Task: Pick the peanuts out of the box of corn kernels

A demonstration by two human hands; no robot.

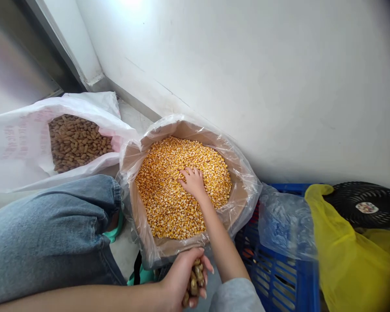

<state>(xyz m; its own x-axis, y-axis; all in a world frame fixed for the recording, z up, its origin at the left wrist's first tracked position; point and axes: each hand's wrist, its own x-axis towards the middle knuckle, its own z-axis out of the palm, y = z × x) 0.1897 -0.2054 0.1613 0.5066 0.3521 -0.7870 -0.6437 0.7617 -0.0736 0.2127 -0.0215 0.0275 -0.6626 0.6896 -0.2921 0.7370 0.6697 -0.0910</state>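
Observation:
My left hand [183,277] is curled around several peanuts in their shells [195,279], in front of the near rim of a plastic-lined box [242,190]. My right hand [193,182] reaches into that box, palm down on yellow corn kernels [172,206]. Its fingers are slightly apart, with the tips touching the kernels; nothing is seen held in it. To the left of the box, an open white woven sack [29,138] shows a heap of unshelled peanuts [78,143].
A knee in blue jeans [52,238] is at the lower left. Right of the box are a blue plastic crate [279,277], a clear plastic bag [286,221], a yellow mesh bag [341,251] and a black fan cover [377,206]. Behind them rises a white wall [263,86].

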